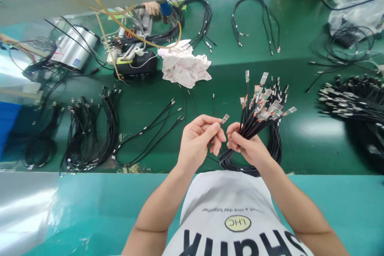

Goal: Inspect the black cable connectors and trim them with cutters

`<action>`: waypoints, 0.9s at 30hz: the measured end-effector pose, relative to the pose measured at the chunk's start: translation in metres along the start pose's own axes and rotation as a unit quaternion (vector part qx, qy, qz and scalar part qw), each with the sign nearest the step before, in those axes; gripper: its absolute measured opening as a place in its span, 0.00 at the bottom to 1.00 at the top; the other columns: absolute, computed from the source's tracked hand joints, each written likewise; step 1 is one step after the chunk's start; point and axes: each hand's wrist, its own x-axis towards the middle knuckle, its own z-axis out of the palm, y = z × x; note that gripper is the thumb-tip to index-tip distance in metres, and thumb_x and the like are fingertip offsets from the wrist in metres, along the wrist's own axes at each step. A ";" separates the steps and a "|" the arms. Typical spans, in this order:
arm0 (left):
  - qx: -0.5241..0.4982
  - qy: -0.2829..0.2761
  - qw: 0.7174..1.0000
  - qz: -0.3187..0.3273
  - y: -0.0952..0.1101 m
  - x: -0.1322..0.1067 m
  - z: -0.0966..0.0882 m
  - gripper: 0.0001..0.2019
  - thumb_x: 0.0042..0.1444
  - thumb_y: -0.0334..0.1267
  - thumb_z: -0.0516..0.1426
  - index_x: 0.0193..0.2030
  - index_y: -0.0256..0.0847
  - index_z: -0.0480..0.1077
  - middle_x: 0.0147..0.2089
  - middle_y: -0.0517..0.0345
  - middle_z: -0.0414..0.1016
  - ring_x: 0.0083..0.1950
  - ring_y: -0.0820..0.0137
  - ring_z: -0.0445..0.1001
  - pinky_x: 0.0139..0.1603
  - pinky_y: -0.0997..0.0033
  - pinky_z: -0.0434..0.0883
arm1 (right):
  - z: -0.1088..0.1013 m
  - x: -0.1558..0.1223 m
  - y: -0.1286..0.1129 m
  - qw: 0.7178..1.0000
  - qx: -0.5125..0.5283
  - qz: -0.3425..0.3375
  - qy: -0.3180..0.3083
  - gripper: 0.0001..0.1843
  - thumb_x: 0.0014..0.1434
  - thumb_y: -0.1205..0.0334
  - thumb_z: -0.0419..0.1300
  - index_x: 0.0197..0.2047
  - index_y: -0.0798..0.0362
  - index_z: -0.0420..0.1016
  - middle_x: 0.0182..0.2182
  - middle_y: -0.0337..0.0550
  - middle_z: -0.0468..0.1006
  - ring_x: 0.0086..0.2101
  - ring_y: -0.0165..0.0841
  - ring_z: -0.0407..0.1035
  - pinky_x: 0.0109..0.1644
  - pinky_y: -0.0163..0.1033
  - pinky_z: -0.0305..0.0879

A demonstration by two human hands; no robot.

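Note:
My left hand (201,136) pinches one black cable close to its flat metal plug (225,118), which sticks up past the fingertips. Beside it, my right hand (247,144) is wrapped round a thick bundle of black cables (251,126). Metal plugs with orange and green bits fan out from the top of that bundle. Its lower lengths curl into a coil (237,162) at the bench's near edge. A few single cable ends (213,102) lie on the green bench just beyond my left hand.
Cable bundles (87,136) lie to the left, and a big pile of cables (354,100) to the right. A crumpled white cloth (186,66), a black box (136,66) and a silver device (75,48) stand farther back. Across the bench, another person's hand (152,8) is at a grey fixture.

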 end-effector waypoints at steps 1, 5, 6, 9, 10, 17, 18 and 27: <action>0.009 -0.002 1.000 -0.007 -0.003 0.000 -0.002 0.06 0.63 0.38 0.60 0.40 0.37 0.71 0.26 0.59 0.78 0.14 0.79 0.67 0.14 0.81 0.59 | 0.000 0.000 0.001 1.000 0.005 -0.009 0.016 0.11 0.63 0.54 0.65 0.41 0.53 0.75 0.21 0.33 0.66 0.22 0.23 0.60 0.27 0.32 0.54; 0.041 -0.023 0.998 -0.047 -0.017 -0.001 -0.010 0.08 0.63 0.39 0.60 0.38 0.38 0.68 0.25 0.60 0.78 0.13 0.80 0.65 0.13 0.82 0.55 | 0.003 0.001 0.002 0.998 0.028 -0.027 0.056 0.12 0.62 0.53 0.65 0.43 0.52 0.76 0.21 0.33 0.67 0.20 0.21 0.58 0.25 0.33 0.53; 0.045 -0.031 0.997 -0.056 -0.021 -0.001 -0.012 0.08 0.63 0.39 0.60 0.38 0.38 0.68 0.25 0.60 0.78 0.13 0.80 0.64 0.13 0.82 0.55 | 0.004 0.001 0.001 0.997 0.033 -0.025 0.065 0.11 0.61 0.54 0.66 0.42 0.53 0.76 0.21 0.33 0.67 0.20 0.22 0.58 0.25 0.32 0.52; 0.049 -0.052 0.995 -0.072 -0.029 -0.003 -0.015 0.08 0.62 0.39 0.61 0.38 0.39 0.65 0.25 0.60 0.78 0.13 0.81 0.63 0.13 0.82 0.55 | 0.006 0.003 0.000 0.994 0.032 -0.010 0.105 0.10 0.57 0.58 0.69 0.35 0.55 0.76 0.20 0.34 0.67 0.20 0.22 0.59 0.23 0.32 0.51; 0.050 -0.054 0.995 -0.072 -0.030 -0.005 -0.015 0.09 0.62 0.39 0.61 0.39 0.40 0.65 0.25 0.61 0.78 0.13 0.81 0.62 0.14 0.82 0.56 | 0.007 0.003 0.000 0.992 0.029 -0.006 0.120 0.10 0.56 0.59 0.70 0.32 0.55 0.76 0.20 0.34 0.67 0.20 0.22 0.59 0.23 0.32 0.51; 0.116 -0.009 0.992 -0.055 -0.028 -0.011 -0.011 0.11 0.58 0.38 0.63 0.46 0.38 0.72 0.26 0.60 0.75 0.19 0.81 0.63 0.18 0.81 0.60 | 0.011 0.003 0.001 0.989 0.020 -0.016 0.142 0.11 0.53 0.62 0.70 0.26 0.55 0.74 0.19 0.34 0.67 0.20 0.23 0.60 0.23 0.32 0.52; 0.128 0.000 0.990 -0.053 -0.028 -0.012 -0.010 0.11 0.57 0.37 0.64 0.45 0.37 0.74 0.27 0.60 0.75 0.20 0.81 0.65 0.19 0.80 0.61 | 0.011 0.003 0.001 0.990 0.018 -0.017 0.141 0.11 0.53 0.62 0.70 0.26 0.55 0.73 0.18 0.34 0.67 0.20 0.23 0.59 0.23 0.33 0.52; 0.100 0.025 0.993 -0.057 -0.038 -0.007 -0.010 0.04 0.53 0.35 0.65 0.35 0.38 0.75 0.23 0.61 0.73 0.21 0.79 0.66 0.19 0.80 0.60 | 0.010 0.001 0.004 0.991 0.011 -0.019 0.131 0.11 0.55 0.62 0.69 0.25 0.54 0.73 0.18 0.34 0.67 0.20 0.23 0.59 0.23 0.33 0.52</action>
